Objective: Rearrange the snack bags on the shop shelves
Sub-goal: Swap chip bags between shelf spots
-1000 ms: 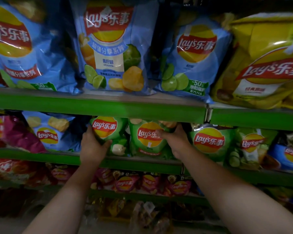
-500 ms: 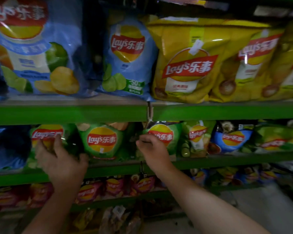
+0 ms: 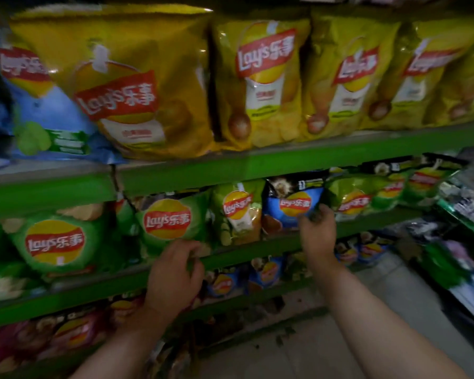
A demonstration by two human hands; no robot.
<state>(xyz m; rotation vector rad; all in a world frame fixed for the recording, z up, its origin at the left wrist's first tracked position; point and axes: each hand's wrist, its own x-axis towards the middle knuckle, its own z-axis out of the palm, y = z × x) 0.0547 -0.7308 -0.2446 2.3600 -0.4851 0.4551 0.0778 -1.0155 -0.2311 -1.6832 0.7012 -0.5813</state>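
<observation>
Along the middle green shelf [image 3: 257,253], both bare hands are up at the row of small Lay's bags. The right hand [image 3: 316,233] sits at the lower right corner of the blue-and-black bag [image 3: 288,206], fingers curled and pinching its edge, right where it meets the green bag [image 3: 350,198] beside it. The left hand [image 3: 175,274] hovers lower, at the shelf lip just under the green bag with the big logo [image 3: 170,220]; its fingers are bent inward and half closed, fingertips close to the bag's bottom edge, though motion blur keeps me from saying whether it actually grips anything. Between those two bags stands a lighter green-and-white bag [image 3: 238,212], upright. Further left, another large green bag [image 3: 55,242] leans on the same shelf. Up top, a line of big yellow bags [image 3: 266,77] fills the upper shelf [image 3: 298,160], with a blue lime bag [image 3: 44,119] at the far left, partly tucked behind the nearest yellow one. Below, smaller blue bags [image 3: 266,274] and reddish bags [image 3: 69,332] crowd the lower shelves, blurred.
</observation>
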